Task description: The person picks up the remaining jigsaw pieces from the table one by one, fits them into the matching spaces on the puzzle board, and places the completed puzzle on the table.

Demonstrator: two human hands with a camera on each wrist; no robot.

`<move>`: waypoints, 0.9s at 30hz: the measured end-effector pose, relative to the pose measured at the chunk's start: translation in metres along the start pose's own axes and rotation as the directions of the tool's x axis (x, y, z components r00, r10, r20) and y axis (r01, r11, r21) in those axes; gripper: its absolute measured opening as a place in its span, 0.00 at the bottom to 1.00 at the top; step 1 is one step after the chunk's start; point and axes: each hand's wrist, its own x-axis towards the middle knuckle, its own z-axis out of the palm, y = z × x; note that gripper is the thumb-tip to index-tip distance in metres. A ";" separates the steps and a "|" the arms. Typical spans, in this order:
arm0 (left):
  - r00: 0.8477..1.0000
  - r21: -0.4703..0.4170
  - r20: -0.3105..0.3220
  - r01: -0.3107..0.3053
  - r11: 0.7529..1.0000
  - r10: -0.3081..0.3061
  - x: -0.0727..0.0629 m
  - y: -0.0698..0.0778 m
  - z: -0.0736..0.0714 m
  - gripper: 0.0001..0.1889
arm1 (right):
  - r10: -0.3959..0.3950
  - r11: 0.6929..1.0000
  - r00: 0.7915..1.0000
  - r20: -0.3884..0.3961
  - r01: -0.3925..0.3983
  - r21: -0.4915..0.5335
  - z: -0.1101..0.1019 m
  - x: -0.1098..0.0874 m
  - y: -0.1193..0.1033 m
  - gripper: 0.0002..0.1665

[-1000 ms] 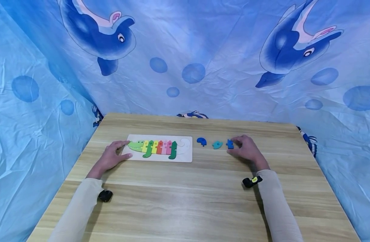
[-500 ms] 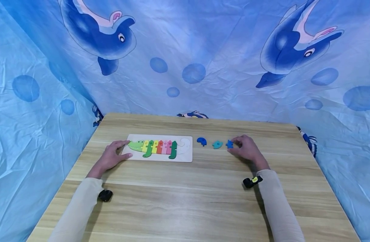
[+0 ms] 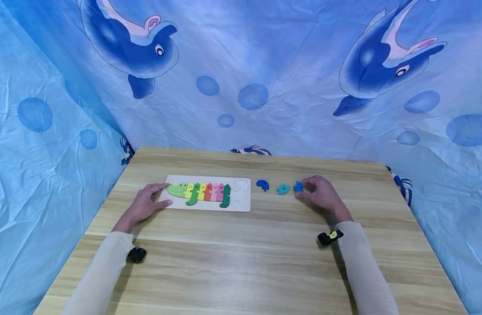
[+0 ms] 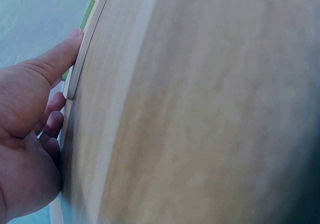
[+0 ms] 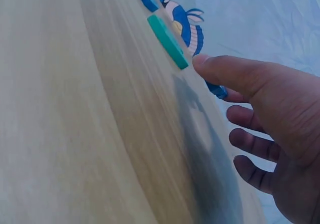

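A pale puzzle board (image 3: 241,202) lies at the centre left of the table, bearing a crocodile of coloured pieces, from a light green head to a dark green leg piece. My left hand (image 3: 143,204) holds the board's left end, thumb at the lower edge and fingers at the upper corner. At the right, my right hand (image 3: 322,192) pinches a blue puzzle piece (image 3: 298,187) between thumb and index finger; in the right wrist view it is mostly hidden behind the thumb. Between board and right hand lie a teal piece (image 3: 283,189) and a dark blue rounded piece (image 3: 262,184).
The wooden table (image 3: 225,258) reaches back to a blue curtain (image 3: 288,118) printed with dolphins and bubbles, which also hangs at both sides. A black wrist camera (image 3: 137,254) sits on the left sleeve, another black camera (image 3: 326,238) on the right.
The blue piece in my right hand has turned, with its point now upward, and shifted slightly left. My left hand and the board have stayed in place.
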 end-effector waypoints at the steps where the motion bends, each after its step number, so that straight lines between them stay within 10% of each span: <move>1: 1.000 0.000 0.003 0.004 1.000 -0.004 -0.001 0.000 0.000 0.41 | -0.007 1.000 1.000 -0.006 0.007 -0.002 0.001 0.000 -0.001 0.31; 27: 0.999 -0.001 -0.015 -0.031 1.000 0.031 -0.001 -0.001 0.000 0.41 | -0.179 0.980 0.982 -0.064 0.184 0.074 0.023 0.027 -0.056 0.29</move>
